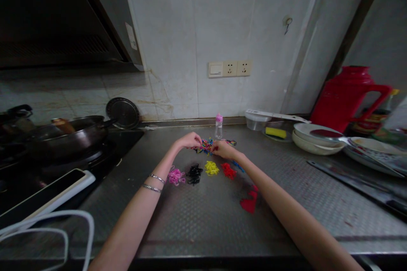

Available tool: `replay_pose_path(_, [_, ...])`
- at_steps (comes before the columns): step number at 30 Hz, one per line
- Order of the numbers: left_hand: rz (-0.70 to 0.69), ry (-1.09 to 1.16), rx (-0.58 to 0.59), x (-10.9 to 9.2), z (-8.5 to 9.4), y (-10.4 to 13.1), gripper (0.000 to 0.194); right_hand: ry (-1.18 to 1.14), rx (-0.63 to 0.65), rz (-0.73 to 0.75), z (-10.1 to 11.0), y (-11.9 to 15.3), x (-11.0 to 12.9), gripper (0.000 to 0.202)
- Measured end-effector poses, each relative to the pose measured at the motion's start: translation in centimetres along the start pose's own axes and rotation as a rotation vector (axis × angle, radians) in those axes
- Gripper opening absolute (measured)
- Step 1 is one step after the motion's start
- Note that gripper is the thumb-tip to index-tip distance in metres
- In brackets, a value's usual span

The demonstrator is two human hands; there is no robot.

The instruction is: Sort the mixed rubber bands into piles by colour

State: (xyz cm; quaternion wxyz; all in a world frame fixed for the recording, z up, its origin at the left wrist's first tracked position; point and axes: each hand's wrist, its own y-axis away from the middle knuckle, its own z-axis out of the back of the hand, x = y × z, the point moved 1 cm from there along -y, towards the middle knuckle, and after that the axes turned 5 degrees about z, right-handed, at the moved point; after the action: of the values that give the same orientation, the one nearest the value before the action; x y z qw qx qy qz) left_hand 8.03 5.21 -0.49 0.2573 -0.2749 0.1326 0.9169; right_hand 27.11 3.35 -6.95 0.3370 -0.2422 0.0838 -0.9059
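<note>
A mixed pile of small coloured rubber bands (207, 145) lies on the metal counter. My left hand (189, 140) reaches the pile's left side, its fingertips pinched together. From the right comes my right hand (224, 150), also pinched at the pile's edge. Whatever is between the fingers of either hand is too small to make out. Nearer to me sit single-colour heaps: pink bands (176, 176), black bands (194, 174), yellow bands (211, 168) and red bands (228, 171). Blue bands (238, 166) are partly hidden by my right forearm. Behind the mixed pile stands a small clear bottle with a pink top (218, 127).
Red heart-shaped pieces (249, 204) lie beside my right forearm. At right are a plastic tub (254, 122), a yellow sponge (275, 132), stacked bowls (313, 146), a long knife (356, 184) and a red thermos (341, 99). A pan (70, 139) and white cable (90, 233) are at left.
</note>
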Motion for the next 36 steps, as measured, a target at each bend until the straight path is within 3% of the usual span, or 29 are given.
replay_pose_path(5, [-0.044,-0.039,-0.152,-0.3,-2.2,-2.1,0.021,-0.058,-0.01,-0.066,1.0,0.1,-0.1,0.025])
replay_pose_path(10, [-0.083,-0.135,-0.178,0.0,-3.5,-3.1,0.022,-0.212,0.004,-0.225,4.3,1.4,-1.5,0.025])
replay_pose_path(15, [-0.1,-0.173,-0.15,0.4,-4.0,-3.5,0.02,-0.373,0.133,-0.373,7.5,4.0,-3.8,0.032])
replay_pose_path(21, [-0.131,-0.147,-0.121,0.7,-4.0,-3.7,0.018,-0.507,0.39,-0.508,8.9,6.6,-4.6,0.044])
replay_pose_path(23, [-0.127,-0.155,-0.129,0.9,-3.9,-3.8,0.019,-0.513,0.36,-0.531,8.9,6.8,-4.7,0.043])
replay_pose_path(29, [-0.104,-0.174,-0.191,1.3,-3.6,-3.7,0.025,-0.425,0.055,-0.592,8.6,6.8,-5.7,0.032])
replay_pose_path(36, [-0.159,-0.157,-0.131,1.8,-3.2,-3.3,0.019,-0.372,-0.012,-0.585,8.2,6.4,-5.6,0.027])
